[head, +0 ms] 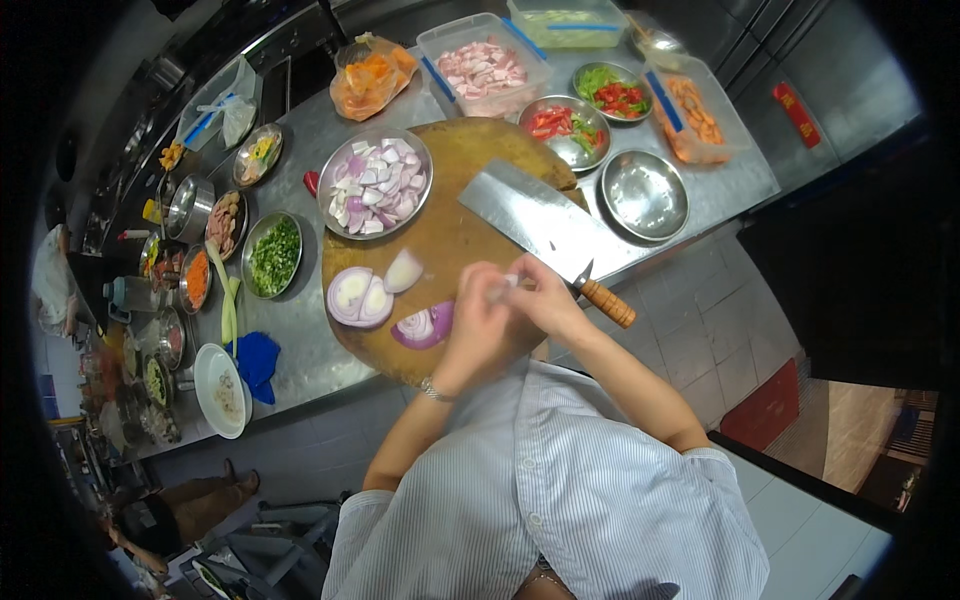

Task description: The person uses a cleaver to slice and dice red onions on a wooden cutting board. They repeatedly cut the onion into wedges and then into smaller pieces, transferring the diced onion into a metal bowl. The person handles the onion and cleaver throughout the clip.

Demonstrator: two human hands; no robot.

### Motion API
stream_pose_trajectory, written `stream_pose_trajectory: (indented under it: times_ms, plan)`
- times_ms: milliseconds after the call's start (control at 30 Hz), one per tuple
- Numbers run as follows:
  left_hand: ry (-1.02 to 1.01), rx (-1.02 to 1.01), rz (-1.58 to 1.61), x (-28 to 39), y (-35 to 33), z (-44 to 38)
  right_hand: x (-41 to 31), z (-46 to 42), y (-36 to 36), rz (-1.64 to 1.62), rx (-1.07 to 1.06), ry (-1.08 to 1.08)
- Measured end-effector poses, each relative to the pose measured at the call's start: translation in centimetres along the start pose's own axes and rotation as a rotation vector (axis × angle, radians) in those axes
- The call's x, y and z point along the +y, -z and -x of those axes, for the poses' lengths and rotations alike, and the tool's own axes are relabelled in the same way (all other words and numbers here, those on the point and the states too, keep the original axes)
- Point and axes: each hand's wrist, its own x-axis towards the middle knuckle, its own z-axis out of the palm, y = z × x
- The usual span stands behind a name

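My left hand (484, 311), blurred and with a bracelet or watch at the wrist, meets my right hand (551, 300) over the near right part of a round wooden chopping board (450, 180). A small pale onion piece (512, 280) is pinched between their fingers. Left of my hands lie a purple-skinned onion wedge (424, 325), a cut onion half (360, 298) and a pale onion chunk (403, 271). A steel bowl of chopped onion (375, 186) rests at the board's far left. Beyond my right hand lies a cleaver (536, 214), with a small wooden-handled knife (607, 302) by its near end.
An empty steel bowl (645, 196) stands right of the cleaver. Behind are bowls of cut peppers (566, 131) and a plastic tub of sliced meat (484, 71). Chopped greens (274, 255), a blue cloth (256, 365) and a white bowl (223, 391) are left. Another person (180, 514) is lower left.
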Motion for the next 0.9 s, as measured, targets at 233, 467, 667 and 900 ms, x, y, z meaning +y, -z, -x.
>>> stream_pose_trajectory:
  times_ms: [233, 467, 667, 900]
  plan:
    - [0.116, -0.130, -0.366, -0.4, 3.0, 0.8, 0.0, -2.0, 1.6, -0.152, 0.063, -0.275]
    - [0.094, -0.023, -0.220, 0.7, 2.3, -1.4, -0.1, -2.5, 1.7, -0.120, -0.059, -0.290]
    - [0.386, -0.021, -0.005, -1.2, 0.7, -2.3, 0.8, 0.2, 3.7, 0.663, 0.167, 0.185]
    - [-0.170, 0.072, -0.363, -4.0, 0.1, -2.7, 0.9, 1.9, 7.1, 1.227, 0.159, 0.031]
